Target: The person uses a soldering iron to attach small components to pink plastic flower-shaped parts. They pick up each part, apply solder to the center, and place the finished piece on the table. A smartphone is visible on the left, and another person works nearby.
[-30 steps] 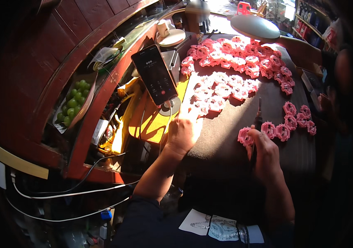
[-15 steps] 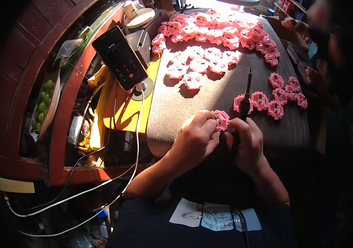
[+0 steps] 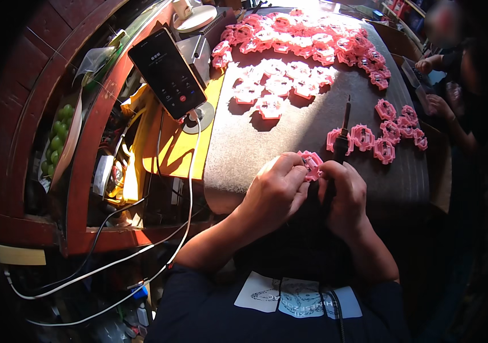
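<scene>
In hand: I have one pink frame (image 3: 313, 164) over the bench (image 3: 244, 163).
Laid out: other pink frames (image 3: 270, 107), grouped farther off; glare leaves me unsure which are finished.
My left grip (image 3: 277, 184): pinching that frame's left side.
My right grip (image 3: 344, 191): wrapped round a slim dark tool (image 3: 341, 146), tip pointing away.
Forearms (image 3: 215, 241): both angled inward.

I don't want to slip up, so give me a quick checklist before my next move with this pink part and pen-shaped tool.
1. Part secured: ok, your left hand holds the pink part.
2. Tool secured: ok, your right hand grips the pen-shaped tool.
3. Tip away from both hands: ok, the metal tip points outward.
4. Tip cool or hot: cannot tell.
5. Held part fully visible: not ok, partly covered.
6. White cable clear of your left hand: ok.
</scene>
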Demonstrator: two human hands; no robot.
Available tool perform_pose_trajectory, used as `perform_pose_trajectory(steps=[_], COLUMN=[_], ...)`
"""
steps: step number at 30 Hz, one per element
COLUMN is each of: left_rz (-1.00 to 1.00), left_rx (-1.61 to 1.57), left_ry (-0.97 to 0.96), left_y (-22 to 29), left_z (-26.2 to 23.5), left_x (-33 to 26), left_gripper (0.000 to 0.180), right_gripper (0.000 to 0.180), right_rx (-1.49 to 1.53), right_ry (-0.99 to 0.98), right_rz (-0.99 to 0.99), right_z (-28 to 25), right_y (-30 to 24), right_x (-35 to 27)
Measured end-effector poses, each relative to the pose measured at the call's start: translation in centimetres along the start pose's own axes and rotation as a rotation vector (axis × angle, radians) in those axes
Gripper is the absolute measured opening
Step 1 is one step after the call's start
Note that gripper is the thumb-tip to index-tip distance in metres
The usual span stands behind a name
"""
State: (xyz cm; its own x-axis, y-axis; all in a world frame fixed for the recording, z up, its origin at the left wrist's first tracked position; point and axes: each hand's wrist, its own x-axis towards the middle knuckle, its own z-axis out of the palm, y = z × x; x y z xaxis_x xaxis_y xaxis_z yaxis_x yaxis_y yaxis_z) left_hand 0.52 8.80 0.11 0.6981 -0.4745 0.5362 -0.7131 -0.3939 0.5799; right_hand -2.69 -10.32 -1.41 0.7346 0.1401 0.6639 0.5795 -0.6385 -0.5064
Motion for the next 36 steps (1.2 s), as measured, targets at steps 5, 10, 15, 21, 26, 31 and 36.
perform_pose_trajectory(steps=[5, 10, 15, 21, 26, 31, 36], left_rz=[0.002, 0.001, -0.073, -0.055, -0.025, 0.026, 0.027], left_rx=[0.008, -0.033, -0.134, -0.167, -0.148, 0.019, 0.081], left_ry=[-0.025, -0.014, -0.028, -0.056, -0.011, 0.01, 0.009], left_y=[0.0, 0.1, 0.4, -0.1, -0.4, -0.1, 0.0], left_z=[-0.1, -0.1, 0.0, 0.0, 0.3, 0.6, 0.7], left_x=[-0.2, -0.1, -0.5, -0.5, -0.3, 0.0, 0.0], left_gripper=[0.02, 0.027, 0.03, 0.021, 0.016, 0.017, 0.017], right_gripper=[0.044, 0.046, 0.043, 0.042, 0.044, 0.046, 0.047], right_rx=[0.056, 0.17, 0.289, 0.312, 0.376, 0.262, 0.209], right_ry=[-0.017, -0.009, 0.021, 0.034, 0.086, 0.119, 0.123], right_rz=[0.038, 0.083, 0.142, 0.125, 0.172, 0.072, 0.011], right_z=[-0.1, 0.0, 0.1, 0.7, 0.7, 0.2, 0.3], right_y=[0.0, -0.2, -0.8, -0.3, -0.4, -0.2, 0.0], right_x=[-0.2, -0.3, -0.2, -0.4, -0.9, -0.9, -0.5])
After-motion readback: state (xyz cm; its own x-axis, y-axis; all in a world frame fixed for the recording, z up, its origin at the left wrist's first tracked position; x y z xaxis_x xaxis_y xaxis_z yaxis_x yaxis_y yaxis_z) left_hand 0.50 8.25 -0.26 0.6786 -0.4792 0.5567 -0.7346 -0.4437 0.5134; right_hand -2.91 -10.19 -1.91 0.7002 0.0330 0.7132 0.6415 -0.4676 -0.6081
